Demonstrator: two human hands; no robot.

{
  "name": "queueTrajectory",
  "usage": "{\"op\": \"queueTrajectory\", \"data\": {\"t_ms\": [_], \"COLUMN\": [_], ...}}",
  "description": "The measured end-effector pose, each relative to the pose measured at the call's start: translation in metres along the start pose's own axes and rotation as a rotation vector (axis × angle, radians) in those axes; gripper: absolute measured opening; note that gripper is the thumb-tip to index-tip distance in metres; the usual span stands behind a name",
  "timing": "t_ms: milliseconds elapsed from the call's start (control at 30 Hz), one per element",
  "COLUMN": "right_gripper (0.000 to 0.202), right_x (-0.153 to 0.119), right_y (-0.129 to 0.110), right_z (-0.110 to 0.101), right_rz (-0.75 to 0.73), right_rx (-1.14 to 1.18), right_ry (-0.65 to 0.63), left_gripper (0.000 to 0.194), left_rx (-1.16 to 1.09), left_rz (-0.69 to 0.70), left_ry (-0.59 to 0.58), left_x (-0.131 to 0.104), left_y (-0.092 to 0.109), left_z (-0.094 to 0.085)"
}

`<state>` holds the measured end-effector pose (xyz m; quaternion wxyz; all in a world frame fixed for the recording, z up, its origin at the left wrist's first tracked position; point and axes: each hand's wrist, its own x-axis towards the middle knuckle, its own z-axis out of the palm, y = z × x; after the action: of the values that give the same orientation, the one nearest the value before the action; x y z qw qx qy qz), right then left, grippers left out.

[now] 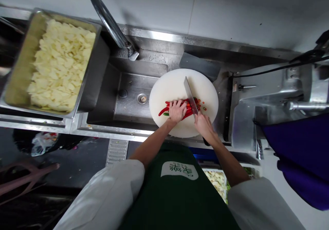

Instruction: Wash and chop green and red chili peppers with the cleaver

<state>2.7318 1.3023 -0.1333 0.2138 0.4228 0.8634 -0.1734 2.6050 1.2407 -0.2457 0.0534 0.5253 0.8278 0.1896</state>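
Note:
On a round white cutting board [169, 84] lies a bunch of long red chili peppers [162, 111], with a green chili [166, 114] at its left end. My left hand [177, 111] presses down on the bunch with curled fingers, hiding its middle. My right hand [204, 125] grips a cleaver [189, 92]; the dark end of its handle shows below my palm. The blade stands across the right end of the chilies, close beside my left fingers. Small cut chili pieces [204, 109] are scattered to the right of the blade.
Left of the board is a steel sink [131, 110] under a curved faucet [108, 17]. A deep metal pan [88, 82] of pale sliced vegetable pieces [61, 65] stands farther left. A dark flat sheet [199, 65] lies behind the board. Purple cloth [300, 148] hangs at right.

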Motion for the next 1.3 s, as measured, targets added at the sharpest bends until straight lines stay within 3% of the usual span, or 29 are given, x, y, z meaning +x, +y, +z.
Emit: {"op": "queueTrajectory", "data": {"t_ms": [200, 500, 733, 967, 1033, 1200, 1300], "right_gripper": [0.033, 0.032, 0.034, 0.034, 0.034, 0.032, 0.03], "right_x": [-0.046, 0.019, -0.032, 0.023, 0.018, -0.029, -0.016], "right_y": [0.007, -0.012, 0.006, -0.013, -0.01, 0.008, 0.002], "right_z": [-0.004, 0.003, -0.013, 0.002, -0.005, -0.019, -0.007], "right_rz": [-0.036, -0.017, -0.035, -0.028, -0.044, -0.042, -0.04], "right_rx": [-0.108, -0.071, -0.101, -0.056, -0.057, -0.104, -0.077], "right_ry": [-0.047, -0.035, -0.08, -0.036, -0.031, -0.102, -0.112], "left_gripper": [0.035, 0.037, 0.037, 0.037, 0.037, 0.036, 0.036], "left_rx": [-0.006, -0.046, -0.042, -0.067, -0.072, -0.083, -0.089], "left_rz": [-0.002, 0.01, 0.008, 0.001, -0.009, -0.023, -0.028], "left_ry": [-0.023, -0.044, -0.009, -0.007, -0.01, -0.015, -0.005], "left_x": [0.001, 0.003, 0.003, 0.003, 0.003, 0.004, 0.003], "left_y": [0.003, -0.001, 0.001, -0.002, -0.002, 0.0, -0.001], "left_z": [-0.004, -0.002, -0.001, 0.004, 0.003, 0.001, 0.004]}}
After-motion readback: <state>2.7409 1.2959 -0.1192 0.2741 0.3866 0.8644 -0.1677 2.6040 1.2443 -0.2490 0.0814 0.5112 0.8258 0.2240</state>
